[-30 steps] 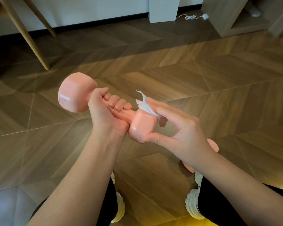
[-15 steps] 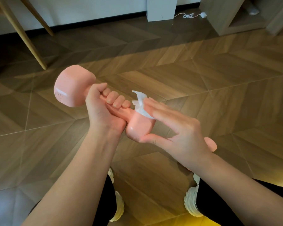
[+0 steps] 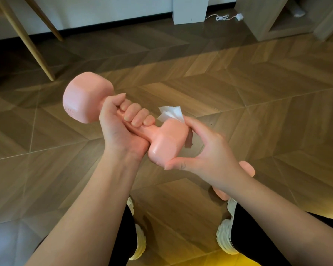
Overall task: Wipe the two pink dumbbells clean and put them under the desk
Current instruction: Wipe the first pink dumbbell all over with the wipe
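The left hand (image 3: 121, 131) is clamped on the handle of the smooth pink dumbbell (image 3: 85, 98), held above the wooden floor (image 3: 258, 104). The right hand (image 3: 210, 156) pinches a white tissue (image 3: 170, 113) against its near head.

The dumbbell (image 3: 88, 96) gripped in my left hand (image 3: 121, 131) looks smooth and matt, with a faint sheen. The tissue (image 3: 170, 113) my right hand (image 3: 210, 156) pinches is thin, crumpled white paper. The floor (image 3: 238, 93) is satin wood.
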{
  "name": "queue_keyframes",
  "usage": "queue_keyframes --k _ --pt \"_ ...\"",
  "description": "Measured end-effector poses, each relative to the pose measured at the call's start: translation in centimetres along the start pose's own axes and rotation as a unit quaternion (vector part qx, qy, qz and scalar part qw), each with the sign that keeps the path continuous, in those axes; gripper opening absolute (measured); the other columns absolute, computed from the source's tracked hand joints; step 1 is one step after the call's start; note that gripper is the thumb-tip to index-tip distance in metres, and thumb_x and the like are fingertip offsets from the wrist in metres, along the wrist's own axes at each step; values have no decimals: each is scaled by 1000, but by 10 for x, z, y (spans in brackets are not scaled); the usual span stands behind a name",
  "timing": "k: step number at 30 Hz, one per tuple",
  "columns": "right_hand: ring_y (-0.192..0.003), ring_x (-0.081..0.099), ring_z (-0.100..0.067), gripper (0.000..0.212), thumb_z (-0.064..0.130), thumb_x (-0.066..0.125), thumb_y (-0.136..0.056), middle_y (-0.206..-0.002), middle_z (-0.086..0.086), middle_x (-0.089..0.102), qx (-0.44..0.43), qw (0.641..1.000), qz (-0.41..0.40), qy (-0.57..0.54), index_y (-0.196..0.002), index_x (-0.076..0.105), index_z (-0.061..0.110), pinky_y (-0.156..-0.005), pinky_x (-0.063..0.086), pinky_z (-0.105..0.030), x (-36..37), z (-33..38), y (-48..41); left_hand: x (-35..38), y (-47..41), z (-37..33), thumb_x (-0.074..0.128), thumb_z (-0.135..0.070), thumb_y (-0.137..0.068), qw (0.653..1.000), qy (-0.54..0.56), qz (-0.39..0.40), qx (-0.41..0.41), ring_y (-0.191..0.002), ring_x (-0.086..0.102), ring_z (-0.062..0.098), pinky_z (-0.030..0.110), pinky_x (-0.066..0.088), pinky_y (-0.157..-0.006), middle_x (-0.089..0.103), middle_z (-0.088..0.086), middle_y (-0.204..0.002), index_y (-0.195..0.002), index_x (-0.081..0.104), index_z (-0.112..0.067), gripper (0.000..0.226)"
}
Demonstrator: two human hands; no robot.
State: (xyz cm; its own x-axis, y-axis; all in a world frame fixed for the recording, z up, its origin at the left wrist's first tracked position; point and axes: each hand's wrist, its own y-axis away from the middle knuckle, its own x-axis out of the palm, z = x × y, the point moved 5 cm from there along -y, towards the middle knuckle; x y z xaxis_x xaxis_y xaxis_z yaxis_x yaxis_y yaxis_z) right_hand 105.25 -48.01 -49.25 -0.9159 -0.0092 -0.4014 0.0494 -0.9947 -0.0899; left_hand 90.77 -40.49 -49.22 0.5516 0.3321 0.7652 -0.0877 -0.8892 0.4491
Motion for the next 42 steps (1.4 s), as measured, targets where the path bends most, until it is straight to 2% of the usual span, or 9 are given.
queue_keyframes --k 4,8,11,14,17,22,30,36,42 --pt "-94 55 -10 84 42 90 -58 -109 16 62 -39 999 -28 -20 -132 52 35 -89 43 -13 0 7 4 1 -1 -1 42 -19 -90 1000 13 3 7 -37 20 10 23 26 -42 22 -9 -43 -54 31 -21 38" --pt "-104 58 -15 90 36 91 -60 -114 3 60 13 995 -21 -98 -138 46 32 -91 53 -38 4 1 3 4 0 0 44 -23 -92 999 24 20 29 -39 28 9 22 29 -44 29 -8 -47 -60 35 -18 33" --pt "-97 53 1 91 29 94 -59 -109 18 54 -52 997 -58 -20 -137 49 18 -83 46 -17 2 9 3 6 -2 2 53 -29 -93 999 23 -1 22 -48 41 13 24 37 -49 42 -2 -59 -69 41 -15 30" --pt "-111 45 13 90 27 93 -61 -130 2 55 -94 991 -69 69 -137 50 4 -94 38 -10 2 10 5 2 -3 7 61 -32 -91 999 10 -50 -3 -46 42 11 23 39 -49 42 -4 -57 -69 41 -18 33" --pt "-133 45 -8 88 37 89 -67 -143 -1 51 -130 982 -40 131 -140 49 9 -107 40 -36 7 11 6 -5 -3 9 61 -27 -93 994 -9 -106 -14 -36 31 7 19 33 -40 31 -8 -47 -66 37 -20 37" --pt "-147 29 -21 87 51 83 -68 -149 4 47 -197 956 3 217 -140 51 16 -114 11 -69 12 16 3 -14 -2 7 59 -17 -94 987 -68 -145 -5 -33 31 5 16 33 -40 34 -8 -43 -65 38 -19 35" --pt "-137 47 -21 68 47 83 -70 -135 2 61 -215 930 -91 284 -125 66 12 -115 14 -68 4 27 11 -15 -5 6 51 -17 -97 990 12 -142 -3 -34 25 7 16 27 -37 26 -7 -44 -63 31 -19 40" --pt "-148 26 -14 99 59 78 -66 -148 6 49 -87 963 -27 255 -146 42 14 -120 2 -60 9 15 3 -17 -7 4 49 -17 -97 989 14 -143 19 -34 24 9 19 27 -38 25 -8 -44 -62 30 -18 40" --pt "-148 27 -13 84 42 85 -69 -151 5 45 -156 966 16 204 -141 50 17 -119 6 -61 7 21 2 -18 -5 10 51 -15 -96 989 1 -145 -2 -33 26 8 16 29 -37 26 -7 -43 -63 31 -19 39"
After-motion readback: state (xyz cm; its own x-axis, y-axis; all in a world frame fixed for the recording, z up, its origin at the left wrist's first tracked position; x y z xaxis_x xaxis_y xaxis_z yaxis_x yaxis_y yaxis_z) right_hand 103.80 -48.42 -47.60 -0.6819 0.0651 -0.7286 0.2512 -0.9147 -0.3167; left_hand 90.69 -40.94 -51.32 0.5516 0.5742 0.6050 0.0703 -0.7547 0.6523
